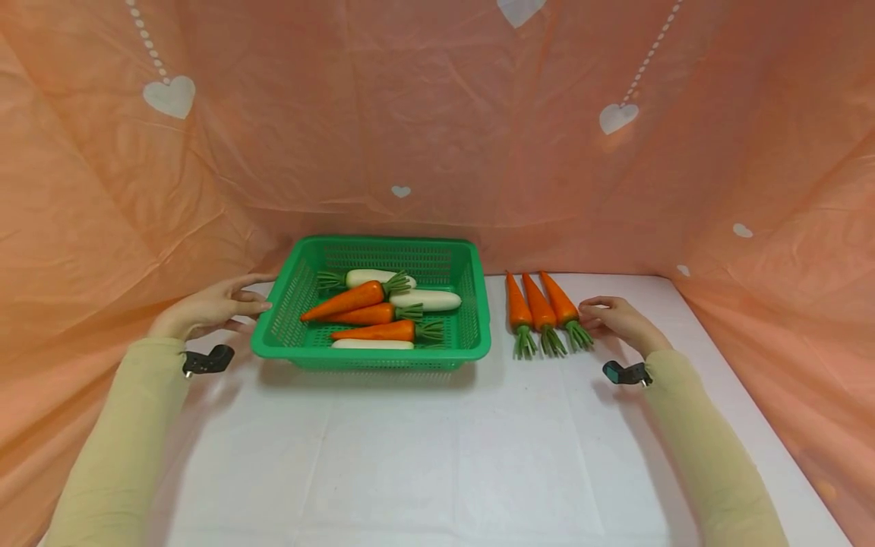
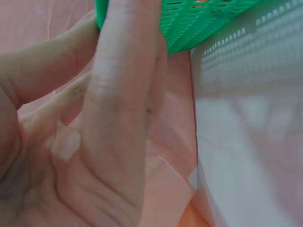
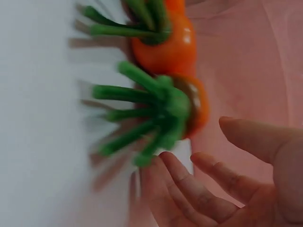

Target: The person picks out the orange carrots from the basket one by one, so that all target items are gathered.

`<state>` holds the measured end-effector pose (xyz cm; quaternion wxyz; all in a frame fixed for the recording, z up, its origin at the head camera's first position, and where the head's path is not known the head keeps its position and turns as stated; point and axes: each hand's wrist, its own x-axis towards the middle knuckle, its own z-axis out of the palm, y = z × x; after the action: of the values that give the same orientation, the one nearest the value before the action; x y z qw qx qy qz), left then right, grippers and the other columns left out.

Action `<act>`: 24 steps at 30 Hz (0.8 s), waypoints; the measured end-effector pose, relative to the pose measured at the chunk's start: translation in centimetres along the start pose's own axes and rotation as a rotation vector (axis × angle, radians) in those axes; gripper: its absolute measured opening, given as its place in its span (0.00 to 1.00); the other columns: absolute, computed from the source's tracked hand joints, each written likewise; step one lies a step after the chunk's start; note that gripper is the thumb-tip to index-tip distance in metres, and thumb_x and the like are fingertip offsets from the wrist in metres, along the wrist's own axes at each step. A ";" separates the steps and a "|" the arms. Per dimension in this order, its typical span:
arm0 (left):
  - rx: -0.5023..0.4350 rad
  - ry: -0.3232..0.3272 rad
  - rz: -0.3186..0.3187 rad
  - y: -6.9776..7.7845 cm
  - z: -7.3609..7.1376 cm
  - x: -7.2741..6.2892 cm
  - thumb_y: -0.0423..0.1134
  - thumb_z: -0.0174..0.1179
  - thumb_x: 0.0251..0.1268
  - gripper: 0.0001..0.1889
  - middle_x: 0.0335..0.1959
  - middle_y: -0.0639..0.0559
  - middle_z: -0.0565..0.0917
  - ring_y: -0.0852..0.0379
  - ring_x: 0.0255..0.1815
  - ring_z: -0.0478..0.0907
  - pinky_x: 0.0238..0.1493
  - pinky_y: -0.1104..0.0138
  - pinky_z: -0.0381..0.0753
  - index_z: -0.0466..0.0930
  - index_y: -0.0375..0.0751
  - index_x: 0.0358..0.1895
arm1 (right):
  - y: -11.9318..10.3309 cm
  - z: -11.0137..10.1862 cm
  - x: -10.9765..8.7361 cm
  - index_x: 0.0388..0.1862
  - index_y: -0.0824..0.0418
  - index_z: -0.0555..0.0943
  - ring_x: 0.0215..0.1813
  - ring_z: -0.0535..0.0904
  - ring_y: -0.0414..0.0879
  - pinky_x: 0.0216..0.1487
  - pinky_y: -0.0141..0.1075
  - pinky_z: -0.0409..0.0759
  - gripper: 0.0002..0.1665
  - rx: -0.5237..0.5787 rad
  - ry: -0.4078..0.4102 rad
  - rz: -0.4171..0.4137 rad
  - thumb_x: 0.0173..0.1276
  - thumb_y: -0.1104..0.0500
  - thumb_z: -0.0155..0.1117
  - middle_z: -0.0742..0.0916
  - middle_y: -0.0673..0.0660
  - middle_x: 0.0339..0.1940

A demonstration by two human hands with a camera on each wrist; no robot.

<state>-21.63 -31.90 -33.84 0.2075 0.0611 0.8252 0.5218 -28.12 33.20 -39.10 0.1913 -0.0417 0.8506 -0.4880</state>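
A green plastic basket (image 1: 372, 354) holds three carrots (image 1: 355, 301) and three white radishes (image 1: 427, 301), some partly covered. My left hand (image 1: 208, 308) is at the basket's left rim, fingers mostly extended. In the left wrist view, the fingers (image 2: 125, 71) of that hand reach up to the green basket wall (image 2: 208, 19); whether they press on it I cannot tell. Three more carrots (image 1: 540, 308) lie side by side on the table, green stems toward me. Beside the rightmost carrot (image 3: 199, 106) is my right hand (image 1: 618, 323), its fingers spread and holding nothing.
A white cloth covers the table (image 1: 437, 448). Peach curtain (image 1: 437, 137) with white hearts hangs behind it and along both sides, close to the far edge. Each wrist wears a small black camera (image 1: 208, 360).
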 end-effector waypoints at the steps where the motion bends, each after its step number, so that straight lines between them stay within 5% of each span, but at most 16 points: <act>1: 0.006 0.002 -0.003 0.0 0.0 0.0 0.35 0.54 0.71 0.38 0.46 0.45 0.78 0.56 0.41 0.80 0.43 0.59 0.81 0.41 0.35 0.76 | -0.3 -0.3 0.0 0.69 0.76 0.59 0.51 0.80 0.54 0.56 0.44 0.75 0.33 -0.006 -0.003 0.001 0.78 0.52 0.47 0.78 0.72 0.56; 7: 0.018 0.005 0.000 0.0 -0.1 -0.1 0.36 0.55 0.71 0.38 0.47 0.44 0.78 0.55 0.42 0.80 0.44 0.57 0.81 0.41 0.35 0.76 | -3.2 -1.2 0.0 0.71 0.74 0.57 0.62 0.70 0.66 0.63 0.51 0.66 0.36 -0.025 -0.005 -0.059 0.78 0.48 0.46 0.70 0.77 0.63; 13: 0.009 -0.004 0.007 0.0 -0.1 -0.1 0.35 0.55 0.71 0.38 0.46 0.44 0.77 0.55 0.41 0.80 0.42 0.59 0.81 0.40 0.34 0.76 | -7.9 -0.6 0.9 0.72 0.69 0.58 0.61 0.72 0.62 0.63 0.52 0.66 0.35 -0.038 -0.026 -0.145 0.77 0.48 0.47 0.69 0.73 0.66; 24: 0.012 -0.005 -0.001 -0.1 -0.2 0.1 0.35 0.54 0.72 0.38 0.45 0.45 0.78 0.54 0.42 0.80 0.42 0.59 0.81 0.40 0.36 0.76 | -15.6 4.5 2.9 0.72 0.65 0.61 0.58 0.74 0.57 0.57 0.44 0.75 0.32 0.006 -0.149 -0.236 0.75 0.52 0.53 0.74 0.66 0.62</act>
<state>-21.74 -32.11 -33.91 0.2093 0.0629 0.8279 0.5165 -30.92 20.66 -28.80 0.1953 -0.1768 0.8218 -0.5051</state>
